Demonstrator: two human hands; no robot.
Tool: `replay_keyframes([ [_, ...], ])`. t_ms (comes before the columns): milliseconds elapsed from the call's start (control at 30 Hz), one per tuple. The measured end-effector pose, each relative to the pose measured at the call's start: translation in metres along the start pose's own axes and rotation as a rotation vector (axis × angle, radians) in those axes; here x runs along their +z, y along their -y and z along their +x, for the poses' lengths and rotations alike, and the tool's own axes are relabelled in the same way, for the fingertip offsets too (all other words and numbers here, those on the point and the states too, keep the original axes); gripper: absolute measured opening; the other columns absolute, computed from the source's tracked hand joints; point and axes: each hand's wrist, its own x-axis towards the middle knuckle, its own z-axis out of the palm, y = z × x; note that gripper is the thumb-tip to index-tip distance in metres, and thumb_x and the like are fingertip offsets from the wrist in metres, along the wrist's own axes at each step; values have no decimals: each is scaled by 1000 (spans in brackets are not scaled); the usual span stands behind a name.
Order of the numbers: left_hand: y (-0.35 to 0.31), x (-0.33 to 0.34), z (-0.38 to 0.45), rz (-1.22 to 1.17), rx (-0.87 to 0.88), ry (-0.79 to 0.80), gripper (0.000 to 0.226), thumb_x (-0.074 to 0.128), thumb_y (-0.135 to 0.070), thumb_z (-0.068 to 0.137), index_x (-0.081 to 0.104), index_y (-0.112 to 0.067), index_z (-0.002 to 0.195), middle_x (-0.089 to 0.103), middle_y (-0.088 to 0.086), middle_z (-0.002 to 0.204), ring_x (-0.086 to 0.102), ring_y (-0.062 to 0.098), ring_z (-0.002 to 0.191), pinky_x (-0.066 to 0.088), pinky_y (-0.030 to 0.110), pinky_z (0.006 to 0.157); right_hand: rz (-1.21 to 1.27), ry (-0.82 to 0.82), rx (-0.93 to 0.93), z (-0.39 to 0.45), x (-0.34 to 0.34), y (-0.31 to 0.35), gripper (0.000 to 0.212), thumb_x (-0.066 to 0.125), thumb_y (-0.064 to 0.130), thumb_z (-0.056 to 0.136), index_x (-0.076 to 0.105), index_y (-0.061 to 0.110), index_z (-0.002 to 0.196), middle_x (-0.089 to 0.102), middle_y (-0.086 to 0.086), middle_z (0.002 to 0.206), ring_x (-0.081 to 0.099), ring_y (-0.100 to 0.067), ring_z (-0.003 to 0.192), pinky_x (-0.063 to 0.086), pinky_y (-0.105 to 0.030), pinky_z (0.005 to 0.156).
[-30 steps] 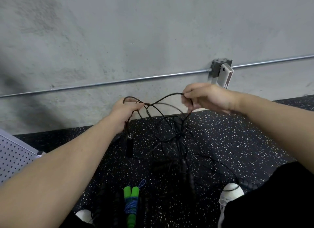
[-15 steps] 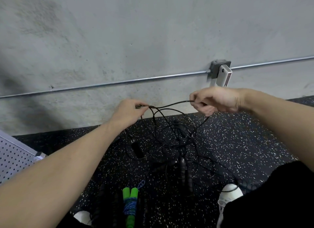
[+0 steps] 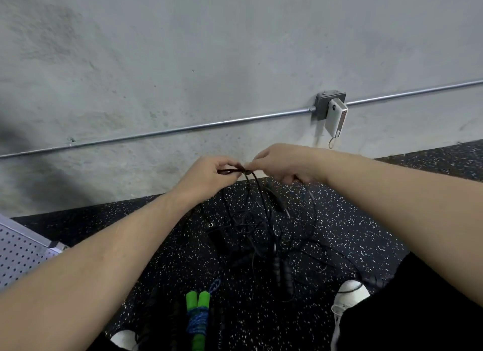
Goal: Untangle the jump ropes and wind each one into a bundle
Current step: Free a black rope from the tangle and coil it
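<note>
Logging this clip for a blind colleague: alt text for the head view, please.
Both hands, left hand and right hand, pinch a thin black jump-rope cord together above a tangle on speckled black rubber flooring. A wound green-handled blue rope bundle lies nearer the person.

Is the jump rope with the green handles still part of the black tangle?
No, the green-handled jump rope lies on the floor already wound into a bundle, apart from the black ropes both hands are working on.

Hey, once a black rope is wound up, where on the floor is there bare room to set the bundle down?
Bare speckled floor lies to the right, between the wall and the right forearm. Another patch sits left, beyond the left forearm toward the perforated panel. The middle is crowded: the black tangle and green-handled rope.
</note>
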Motion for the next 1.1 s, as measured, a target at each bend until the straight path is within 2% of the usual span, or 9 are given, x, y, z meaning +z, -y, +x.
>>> replay_keyframes([
  [100,1,0,-1,51,48,-12,15,73,-41,92,77,-44,107,74,-12,79,68,21,76,52,38,70,-18,-118,-29,5,-7,-1,27,65,54,90,74,35,108,34,8,46,29,-12,38,21,-22,44],
  [200,2,2,-3,97,75,-20,26,63,-48,97,69,-51,122,75,-15,82,69,21,80,55,43,77,27,-116,-21,7,-9,-3,25,67,47,92,77,26,100,49,6,57,35,-12,49,27,-25,49],
  [333,-1,14,-10,281,222,-89,33,50,-43,105,59,-50,136,55,-44,86,53,-4,93,45,21,72,-16,-93,46,12,-4,-8,31,62,41,95,75,14,98,58,-4,82,38,-13,52,26,-26,50],
  [400,0,17,-10,296,237,-178,32,50,-40,106,61,-44,136,54,-38,80,51,-2,87,38,16,65,3,-132,44,13,-2,-4,31,61,42,94,72,15,104,54,-6,83,36,-14,52,24,-27,50],
  [567,3,15,-6,-158,67,-120,14,65,-28,100,65,-42,100,74,-14,89,67,4,87,51,27,82,-189,-238,-154,4,5,4,22,68,45,89,75,26,97,68,-1,80,53,-13,60,40,-25,53],
  [700,0,14,-5,-382,-9,-114,11,67,-18,97,71,-29,99,78,-10,98,69,2,84,51,24,80,-207,-283,-195,5,8,4,16,68,39,91,69,24,86,65,0,76,54,-15,63,41,-26,55],
  [867,-1,27,-2,-534,-140,-130,18,66,-16,99,74,-33,98,77,-12,102,70,11,100,52,29,91,-165,-244,-150,5,11,5,11,58,28,98,60,16,97,56,1,78,45,-12,60,32,-25,49],
  [967,-3,24,0,-392,-144,-321,13,65,-23,100,75,-30,105,64,-13,118,58,5,110,40,22,103,-247,-299,-181,3,9,7,19,52,28,101,62,17,113,56,8,82,44,-5,57,32,-18,45],
  [1100,4,12,-1,-316,-160,-445,22,61,-23,102,74,-20,120,70,-8,111,62,5,101,45,21,96,-272,-290,-186,-1,1,0,32,48,27,102,66,29,128,67,6,121,41,1,52,32,-11,44],
])
